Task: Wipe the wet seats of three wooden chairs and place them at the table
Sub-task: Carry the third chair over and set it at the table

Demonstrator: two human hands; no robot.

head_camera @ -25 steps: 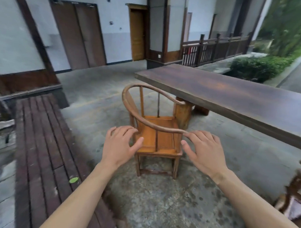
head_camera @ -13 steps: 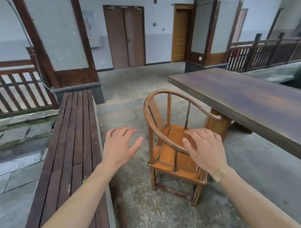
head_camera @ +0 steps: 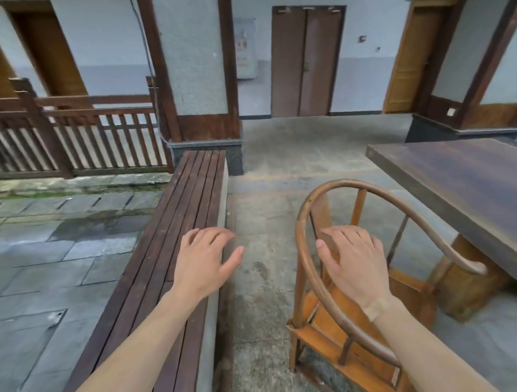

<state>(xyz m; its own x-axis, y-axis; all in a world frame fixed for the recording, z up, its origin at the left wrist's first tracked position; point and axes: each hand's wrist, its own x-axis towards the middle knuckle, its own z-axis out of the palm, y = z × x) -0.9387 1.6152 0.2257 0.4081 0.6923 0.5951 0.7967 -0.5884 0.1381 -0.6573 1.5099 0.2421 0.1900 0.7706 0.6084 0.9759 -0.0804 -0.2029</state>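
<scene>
While hands [head_camera: 278, 261] hover empty, chair [head_camera: 330, 292] beside table [head_camera: 468, 185].

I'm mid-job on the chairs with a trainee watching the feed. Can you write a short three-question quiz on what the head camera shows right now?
1. True or false: the left hand grips a cloth.
2. Which lies on the person's left? A) the slatted bench B) the table C) the double door
3. Fill in: the right hand is spread open above the wooden chair, inside its curved ____ rail.

Key
1. False: its fingers are spread and hold nothing.
2. A: the table is on the right, the door ahead.
3. Back: the rail loops round in front of the wrist.
</scene>
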